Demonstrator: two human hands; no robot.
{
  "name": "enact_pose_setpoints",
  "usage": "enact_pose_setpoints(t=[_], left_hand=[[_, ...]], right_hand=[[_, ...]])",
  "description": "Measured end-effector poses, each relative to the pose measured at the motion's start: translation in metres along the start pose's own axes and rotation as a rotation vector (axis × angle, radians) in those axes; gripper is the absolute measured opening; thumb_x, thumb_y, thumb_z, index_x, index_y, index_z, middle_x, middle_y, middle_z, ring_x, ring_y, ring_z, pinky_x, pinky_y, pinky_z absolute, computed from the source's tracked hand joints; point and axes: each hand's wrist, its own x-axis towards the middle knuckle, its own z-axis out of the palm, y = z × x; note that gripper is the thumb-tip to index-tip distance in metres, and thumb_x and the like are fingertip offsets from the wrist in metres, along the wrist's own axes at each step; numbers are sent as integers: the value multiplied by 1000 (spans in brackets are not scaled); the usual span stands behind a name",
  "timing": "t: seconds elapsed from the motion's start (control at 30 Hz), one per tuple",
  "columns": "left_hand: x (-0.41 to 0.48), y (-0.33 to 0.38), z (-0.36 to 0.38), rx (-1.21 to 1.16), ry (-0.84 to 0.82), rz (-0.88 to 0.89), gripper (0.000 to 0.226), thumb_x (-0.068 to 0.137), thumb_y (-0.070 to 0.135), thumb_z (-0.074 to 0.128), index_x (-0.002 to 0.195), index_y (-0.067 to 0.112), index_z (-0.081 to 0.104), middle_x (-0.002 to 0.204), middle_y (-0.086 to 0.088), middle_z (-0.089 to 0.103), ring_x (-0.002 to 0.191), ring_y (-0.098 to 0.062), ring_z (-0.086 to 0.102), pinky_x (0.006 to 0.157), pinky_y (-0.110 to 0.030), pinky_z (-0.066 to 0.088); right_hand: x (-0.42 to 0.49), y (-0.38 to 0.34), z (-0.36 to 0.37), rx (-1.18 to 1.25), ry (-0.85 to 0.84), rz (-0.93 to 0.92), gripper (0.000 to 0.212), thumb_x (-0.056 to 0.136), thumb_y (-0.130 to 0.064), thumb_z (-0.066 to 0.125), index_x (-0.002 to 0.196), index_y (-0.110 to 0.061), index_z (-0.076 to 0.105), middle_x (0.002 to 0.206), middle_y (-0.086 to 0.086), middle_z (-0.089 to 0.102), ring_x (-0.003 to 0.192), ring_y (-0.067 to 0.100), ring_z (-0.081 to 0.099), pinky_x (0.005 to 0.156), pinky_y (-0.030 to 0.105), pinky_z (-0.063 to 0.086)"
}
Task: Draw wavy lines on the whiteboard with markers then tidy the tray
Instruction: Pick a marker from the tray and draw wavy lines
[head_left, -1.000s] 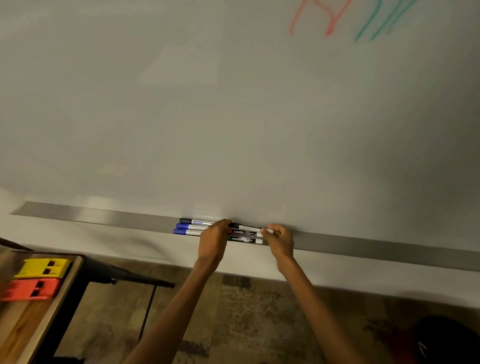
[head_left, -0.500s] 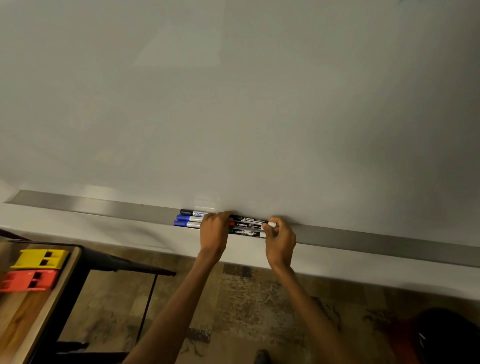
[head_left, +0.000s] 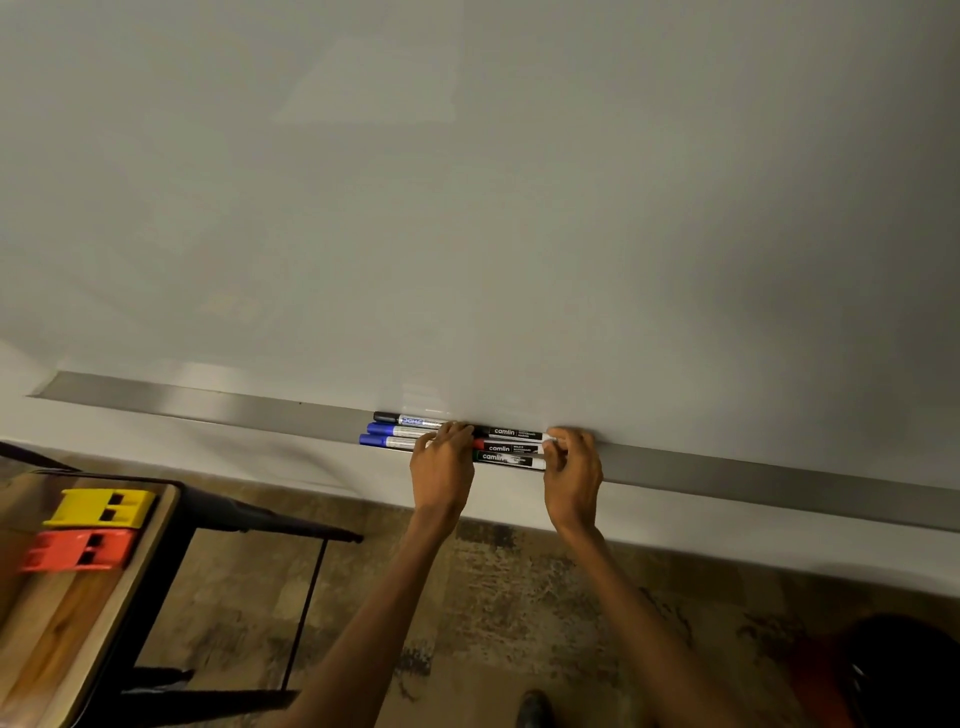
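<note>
A metal tray runs along the bottom of the whiteboard. Several markers lie in it in two groups. On the left are a black-capped marker and two blue markers. On the right are three markers labelled camlin: black, red and green. My left hand rests over the middle where the groups meet, fingers curled on the markers. My right hand presses against the right ends of the camlin markers. No drawn lines show on this part of the board.
A wooden table with black metal legs stands at the lower left, carrying a yellow block and an orange-red block. Patterned floor lies below. A dark object sits at the bottom right.
The view has tilted down, so the red and green drawn lines left the top of the frame. Both hands stay on the markers; the right hand has closed in against their ends.
</note>
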Motion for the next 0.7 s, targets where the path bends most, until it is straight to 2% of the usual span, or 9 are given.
enact_pose_setpoints(t=[0.13,0.3,0.47,0.57,0.7], left_hand=[[-4,-1,6,35,4,5,17,85,5,67,100,12,72,103,-2,72,96,-21,67,88,-39,50],[-5,0,7,60,26,36,17,84,4,69,99,12,73,103,-4,73,98,-22,68,90,-39,50],[-10,12,7,34,91,64,19,77,-1,75,91,11,73,87,-4,74,80,-23,70,84,-38,54],[-16,29,8,-47,69,6,12,87,8,68,97,13,72,87,-3,74,81,-25,68,86,-39,53],[-23,65,10,-75,35,-13,16,93,19,62,106,15,72,76,-5,74,84,-26,68,93,-38,49]], right_hand=[[1,2,-1,-48,-46,-12,10,93,-13,62,99,-9,69,99,6,63,87,16,61,74,17,45],[1,7,-1,-49,-62,-47,11,93,-17,62,99,-12,69,99,2,63,87,15,61,76,24,53],[2,5,-9,-95,-26,-94,15,96,-25,59,99,-16,70,99,-1,66,92,14,59,79,28,53],[2,0,-21,-109,26,-99,17,95,-28,59,100,-17,70,99,-2,70,94,13,60,82,29,52],[-1,1,-46,-87,53,-56,31,92,-35,62,117,-18,64,104,-2,70,98,11,61,91,27,46]])
